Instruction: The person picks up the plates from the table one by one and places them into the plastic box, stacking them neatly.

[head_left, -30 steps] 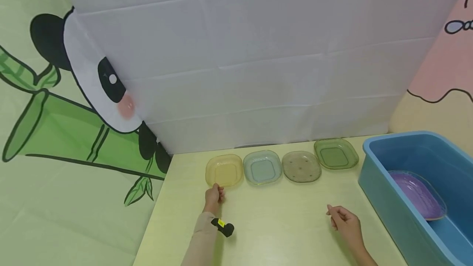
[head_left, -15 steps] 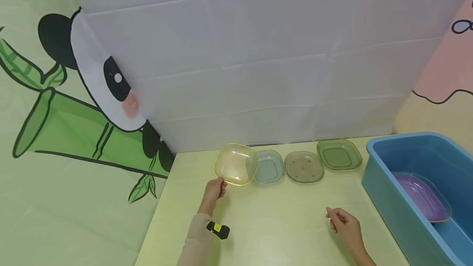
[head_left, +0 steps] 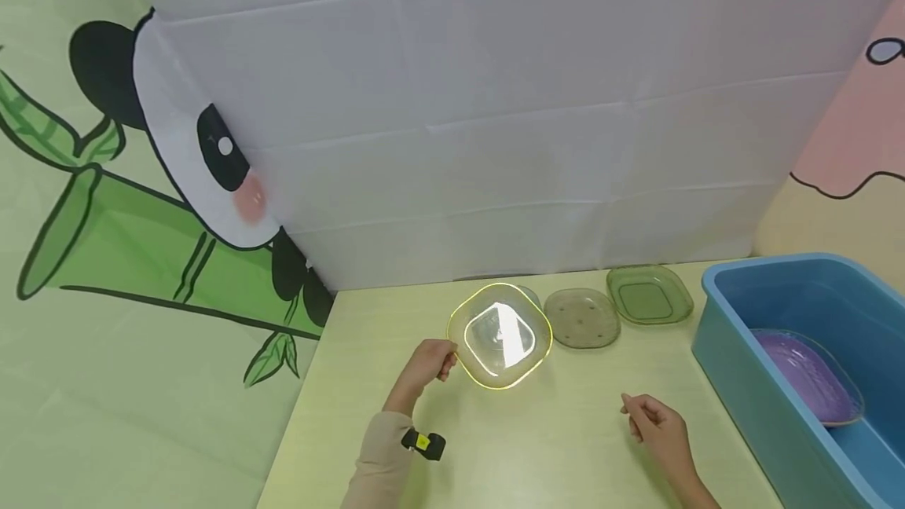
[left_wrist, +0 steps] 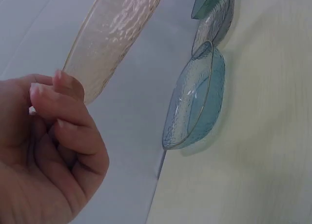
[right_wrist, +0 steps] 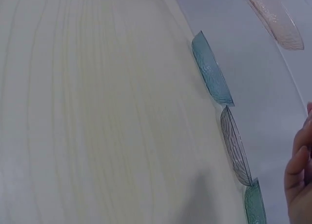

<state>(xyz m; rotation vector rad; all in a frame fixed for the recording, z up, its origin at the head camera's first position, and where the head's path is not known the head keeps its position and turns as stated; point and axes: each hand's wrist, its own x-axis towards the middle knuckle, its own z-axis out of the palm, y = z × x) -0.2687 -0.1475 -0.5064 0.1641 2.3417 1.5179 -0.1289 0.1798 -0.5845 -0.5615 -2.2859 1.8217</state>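
My left hand point(head_left: 427, 365) pinches the rim of a clear yellow-edged square plate point(head_left: 463, 313), raised off the table. In the left wrist view the thumb and fingers of that hand point(left_wrist: 63, 141) hold the plate point(left_wrist: 114, 38) at its lower corner. From the head, the raised plate covers most of a blue plate point(head_left: 529, 294); the left wrist view shows this blue plate point(left_wrist: 192, 104) whole, on the table. My right hand point(head_left: 661, 426) hovers over the table's right part, fingers loosely curled, holding nothing.
Right of the blue plate lie a greyish-brown plate point(head_left: 581, 319) and a green plate point(head_left: 649, 294). A deep blue tub point(head_left: 735, 383) stands at the right with a purple plate point(head_left: 813, 379) inside. A white cloth backdrop point(head_left: 452, 140) rises behind the pale table point(head_left: 544, 446).
My left hand gripped the yellow plate at the row's left end, lifted it and carried it right, over the blue plate. The right hand has barely moved.
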